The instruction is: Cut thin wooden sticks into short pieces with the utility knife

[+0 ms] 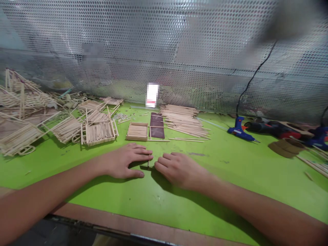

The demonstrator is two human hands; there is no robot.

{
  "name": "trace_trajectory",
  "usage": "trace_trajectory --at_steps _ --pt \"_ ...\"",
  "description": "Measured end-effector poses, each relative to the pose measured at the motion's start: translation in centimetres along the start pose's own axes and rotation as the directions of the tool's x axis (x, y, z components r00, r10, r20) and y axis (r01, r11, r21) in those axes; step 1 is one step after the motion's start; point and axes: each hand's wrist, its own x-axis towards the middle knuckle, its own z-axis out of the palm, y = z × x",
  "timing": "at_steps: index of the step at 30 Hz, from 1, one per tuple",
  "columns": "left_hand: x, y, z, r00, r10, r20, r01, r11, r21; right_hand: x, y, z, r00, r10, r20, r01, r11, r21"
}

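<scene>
My left hand (pixel 128 160) rests on the green table with its fingers stretched to the right and the thumb apart. Its fingertips touch a small thin piece (pixel 148 163) that stands between the two hands. My right hand (pixel 176 168) is closed just right of that piece; what its curled fingers hold, if anything, is hidden. Behind the hands sits a small stick tray (pixel 137 131). Beside it a dark strip (pixel 156 125) has thin sticks across it, and a heap of loose sticks (pixel 183 119) lies to the right.
Stick frames and trays (pixel 99 131) crowd the left side of the green table (pixel 164 212). At the right are a blue glue gun (pixel 241 130) with a black cord, a brown object (pixel 285 147) and more sticks. A perforated metal screen (pixel 128 41) stands behind.
</scene>
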Motion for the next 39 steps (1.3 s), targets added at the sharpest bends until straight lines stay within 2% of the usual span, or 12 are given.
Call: trace_trajectory --at_steps 7,15,21,26,29,36,39 --pt "0.0 -0.1 0.1 0.999 0.023 -0.036 -0.024 1.0 -0.012 0.0 -0.1 -0.1 1.0 -0.022 0.021 0.022 1.0 -0.007" --pt "-0.1 -0.4 0.0 1.0 0.025 0.019 -0.024 1.0 -0.009 0.7 -0.2 -0.5 0.996 0.041 0.084 -0.044 0.999 0.032" --pt "-0.1 -0.1 0.3 0.983 0.087 -0.164 -0.077 0.995 0.071 1.0 0.0 -0.6 0.995 0.045 0.086 -0.05 0.997 0.057" --pt "0.5 0.6 1.0 0.955 0.192 -0.225 -0.135 0.96 0.244 1.1 0.3 -0.5 0.998 0.025 0.063 -0.028 0.998 0.057" --pt "0.6 0.7 1.5 0.939 0.234 -0.253 -0.155 0.943 0.295 1.2 0.5 -0.5 0.998 0.022 0.062 -0.026 0.998 0.065" --pt "0.0 0.3 0.4 0.94 0.28 -0.195 -0.211 0.927 0.31 2.6 0.2 -0.3 0.998 -0.001 0.061 -0.006 0.994 0.11" --pt "-0.4 0.3 -0.1 0.947 0.262 -0.184 -0.195 0.927 0.32 3.2 0.0 -0.3 0.998 0.007 0.061 -0.015 0.992 0.122"
